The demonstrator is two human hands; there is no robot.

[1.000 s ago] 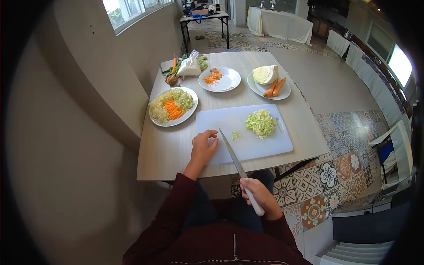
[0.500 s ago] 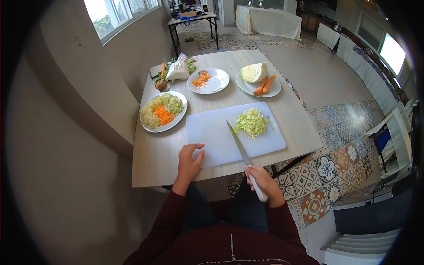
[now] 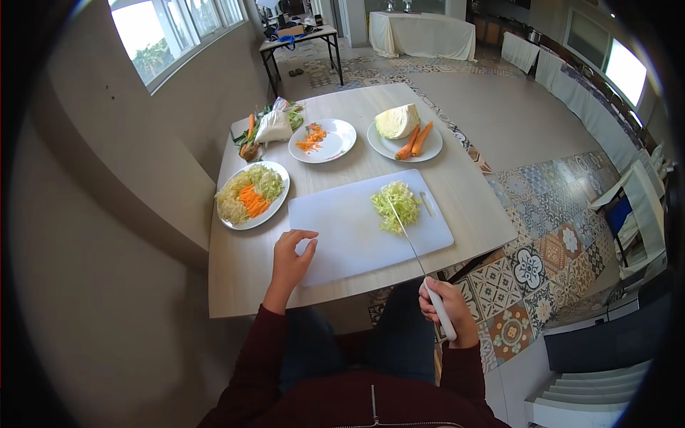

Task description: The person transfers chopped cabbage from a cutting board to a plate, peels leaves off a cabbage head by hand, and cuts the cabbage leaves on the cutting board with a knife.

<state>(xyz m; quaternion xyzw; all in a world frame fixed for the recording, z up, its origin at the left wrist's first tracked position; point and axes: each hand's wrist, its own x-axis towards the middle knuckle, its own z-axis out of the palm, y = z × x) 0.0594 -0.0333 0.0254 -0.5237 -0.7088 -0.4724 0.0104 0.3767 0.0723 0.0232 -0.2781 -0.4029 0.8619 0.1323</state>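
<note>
My right hand is closed around the white handle of a kitchen knife. The blade points away from me, and its tip end lies over a pile of shredded cabbage on the right part of the white cutting board. Whether the blade touches the shreds I cannot tell. At the board's left front edge my left hand holds nothing, with its fingers curved and the thumb apart. Left of the board is a plate with shredded cabbage, orange carrot strips and pale shreds.
At the back of the table stand a plate with carrot scraps and a plate bearing a cut cabbage and carrots. A white bag sits among vegetables at the back left. A wall runs along the left.
My right hand has moved right with the knife, its blade turned more edge-on and its tip now over the cabbage shreds. My left hand stays near the board's edge. The view has shifted slightly.
</note>
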